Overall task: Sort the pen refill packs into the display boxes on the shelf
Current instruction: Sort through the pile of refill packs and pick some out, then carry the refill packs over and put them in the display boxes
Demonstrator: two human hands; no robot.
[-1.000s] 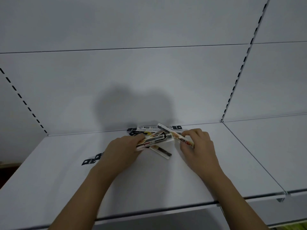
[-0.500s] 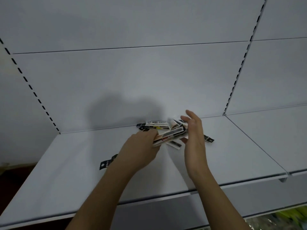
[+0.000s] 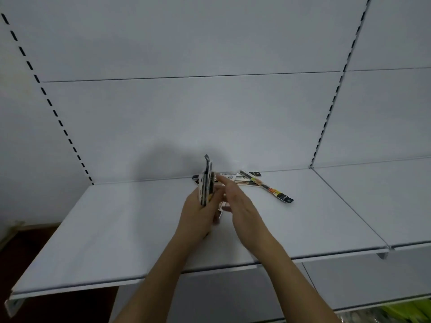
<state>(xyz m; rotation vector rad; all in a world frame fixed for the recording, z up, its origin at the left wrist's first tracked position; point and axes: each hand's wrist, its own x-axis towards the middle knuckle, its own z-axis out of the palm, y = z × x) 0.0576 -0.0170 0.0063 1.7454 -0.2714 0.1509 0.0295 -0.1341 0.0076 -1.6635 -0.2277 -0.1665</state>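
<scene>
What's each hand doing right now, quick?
Left hand: grips a bunch of refill packs, held upright on edge.
Right hand: open, fingers extended toward the bunch, gripping nothing visible.

A bundle of packs (image 3: 205, 183) is standing on end above the shelf (image 3: 116, 229), narrow edges facing the camera, black hang tab pointing up, with the left hand (image 3: 198, 213) gripping its lower part. More packs (image 3: 235, 178) are lying flat in a loose pile at the back of the shelf. One long pack (image 3: 268, 187), black-ended with orange print, is lying slanted just right of that pile.
</scene>
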